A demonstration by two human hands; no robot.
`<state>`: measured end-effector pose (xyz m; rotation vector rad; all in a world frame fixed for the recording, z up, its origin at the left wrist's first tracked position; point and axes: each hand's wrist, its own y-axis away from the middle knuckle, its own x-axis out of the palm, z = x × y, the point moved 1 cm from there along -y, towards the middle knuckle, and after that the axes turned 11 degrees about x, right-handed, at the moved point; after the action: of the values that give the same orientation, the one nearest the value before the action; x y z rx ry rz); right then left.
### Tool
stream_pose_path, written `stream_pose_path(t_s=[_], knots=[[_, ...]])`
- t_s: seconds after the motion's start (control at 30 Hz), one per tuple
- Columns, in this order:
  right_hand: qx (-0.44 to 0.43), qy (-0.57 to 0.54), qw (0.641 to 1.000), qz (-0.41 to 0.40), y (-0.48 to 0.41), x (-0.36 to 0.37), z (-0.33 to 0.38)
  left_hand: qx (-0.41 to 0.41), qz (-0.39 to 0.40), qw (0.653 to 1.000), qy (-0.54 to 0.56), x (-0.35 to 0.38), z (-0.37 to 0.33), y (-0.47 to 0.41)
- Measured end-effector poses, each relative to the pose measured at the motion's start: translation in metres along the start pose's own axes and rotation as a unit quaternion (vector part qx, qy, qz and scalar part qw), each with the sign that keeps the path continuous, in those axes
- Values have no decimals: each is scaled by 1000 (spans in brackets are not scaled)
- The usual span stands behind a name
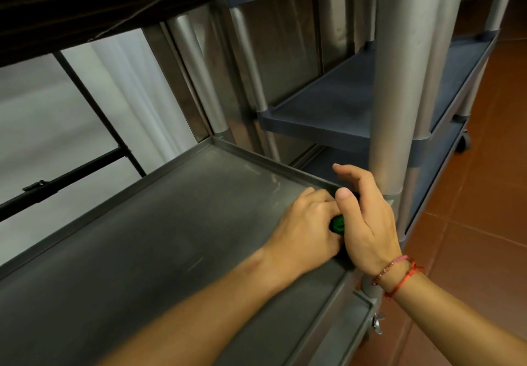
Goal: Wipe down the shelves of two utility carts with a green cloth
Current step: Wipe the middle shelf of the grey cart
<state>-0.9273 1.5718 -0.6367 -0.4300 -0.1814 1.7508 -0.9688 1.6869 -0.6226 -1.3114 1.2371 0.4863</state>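
Note:
A steel cart shelf (148,223) with a raised rim fills the lower left. At its right front corner a green cloth (138,224) shows only as a small bunched patch between my two hands. My left hand (305,226) lies over the cloth with its fingers curled round it. My right hand (365,217), with red string bracelets at the wrist, sits just right of it, thumb against the cloth and fingers arched over the shelf rim. A second cart with dark blue plastic shelves (336,100) stands behind to the right.
A thick grey post (399,80) of the blue cart rises directly behind my right hand. The underside of an upper shelf (85,0) hangs dark overhead. Red-brown floor tiles (479,194) spread to the right. A caster wheel (462,143) shows at the far cart.

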Motion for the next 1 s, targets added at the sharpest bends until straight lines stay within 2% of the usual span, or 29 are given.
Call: stream_pose_path(t_s=[0.1, 0.27, 0.33, 0.53, 0.73, 0.87, 1.0], knots=[[-27, 27, 999, 0, -1, 1, -1, -9, -20, 999, -35, -13, 26, -4], [-45, 79, 996, -9, 0, 2, -1, -230, -31, 968, -98, -48, 127, 16], [-50, 84, 995, -7, 0, 2, -1, -257, -17, 962, -94, -59, 142, 27], [-49, 79, 996, -2, 0, 2, -1, -173, -29, 979, -106, -46, 93, 30], [-19, 36, 999, 22, -1, -1, -2, -6, -24, 999, -32, -23, -8, 44], [-6, 15, 999, 34, -2, -2, -3, 6, -30, 1000, 4, -23, -22, 51], [-6, 32, 999, 36, -2, -1, -4, 8, -1, 999, -38, -30, 0, 51]])
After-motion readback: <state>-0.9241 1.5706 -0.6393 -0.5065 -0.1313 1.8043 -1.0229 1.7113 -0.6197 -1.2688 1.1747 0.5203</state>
